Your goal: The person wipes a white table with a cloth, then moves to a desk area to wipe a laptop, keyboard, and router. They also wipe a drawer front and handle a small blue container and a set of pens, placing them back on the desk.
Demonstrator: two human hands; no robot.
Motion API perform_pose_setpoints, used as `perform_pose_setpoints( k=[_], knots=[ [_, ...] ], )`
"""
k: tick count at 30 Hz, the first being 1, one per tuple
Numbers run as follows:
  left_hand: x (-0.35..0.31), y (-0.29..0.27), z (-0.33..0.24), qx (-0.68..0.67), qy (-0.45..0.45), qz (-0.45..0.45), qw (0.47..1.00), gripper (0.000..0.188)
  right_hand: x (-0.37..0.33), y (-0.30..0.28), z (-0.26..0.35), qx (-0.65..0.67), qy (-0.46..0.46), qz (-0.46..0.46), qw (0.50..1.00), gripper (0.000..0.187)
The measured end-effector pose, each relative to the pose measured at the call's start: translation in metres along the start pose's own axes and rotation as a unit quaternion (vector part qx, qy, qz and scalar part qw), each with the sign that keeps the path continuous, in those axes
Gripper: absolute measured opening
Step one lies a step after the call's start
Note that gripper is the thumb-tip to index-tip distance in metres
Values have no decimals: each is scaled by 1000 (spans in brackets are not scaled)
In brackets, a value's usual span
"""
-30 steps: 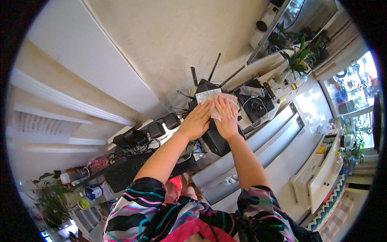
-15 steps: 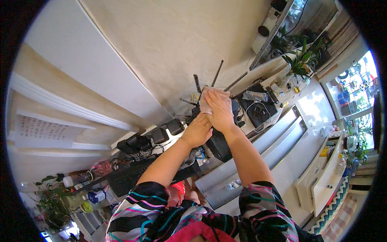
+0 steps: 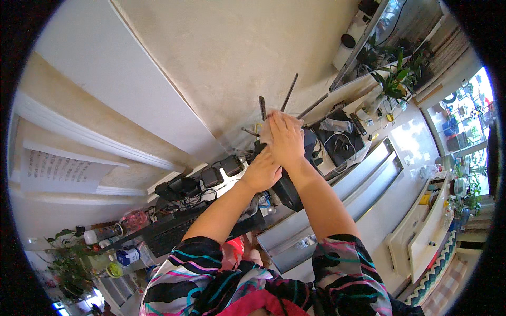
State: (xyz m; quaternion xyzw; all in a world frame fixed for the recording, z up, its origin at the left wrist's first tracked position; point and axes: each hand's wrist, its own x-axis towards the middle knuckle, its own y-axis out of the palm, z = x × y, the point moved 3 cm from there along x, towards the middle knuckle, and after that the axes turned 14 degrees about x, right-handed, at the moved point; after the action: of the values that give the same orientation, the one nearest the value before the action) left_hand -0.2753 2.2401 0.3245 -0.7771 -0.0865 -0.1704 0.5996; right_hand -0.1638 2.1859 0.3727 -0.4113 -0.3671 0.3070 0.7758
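Pale wall [image 3: 211, 52] behind. Right hand [image 3: 287, 141] flat over pink cloth [image 3: 265, 135] at eleven-o'clock end of black box [image 3: 288, 194]; left hand [image 3: 260, 173], fingers extended, at right's seven o'clock. Antenna [image 3: 262, 108] beyond cloth: over-long push could snag, bend it.

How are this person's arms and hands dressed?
Both the left hand and right hand are ungloved, forearms bare, no watch or bracelet visible. The loose sleeves, ending near the elbows, are black and pale grey with wavy pink and teal stripes.
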Motion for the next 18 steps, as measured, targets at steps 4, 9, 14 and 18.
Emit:
perform_pose_setpoints(
  k=[4, 9, 14, 18],
  knots=[
    [1, -2, 0, -4, -15, 15, 1000, 33, 14, 12, 1, 3, 35, 26, 999, 58],
    [5, -5, -2, -31, -64, 150, 986, 35, -21, 11, -5, -30, -19, 17, 999, 66],
    [2, -3, 0, -13, 7, -7, 1000, 39, -30, -6, -19, 128, 32, -33, 991, 66],
    [5, -3, -2, 30, 10, 40, 999, 60, -59, -5, -50, 126, 81, -55, 987, 59]
  ],
)
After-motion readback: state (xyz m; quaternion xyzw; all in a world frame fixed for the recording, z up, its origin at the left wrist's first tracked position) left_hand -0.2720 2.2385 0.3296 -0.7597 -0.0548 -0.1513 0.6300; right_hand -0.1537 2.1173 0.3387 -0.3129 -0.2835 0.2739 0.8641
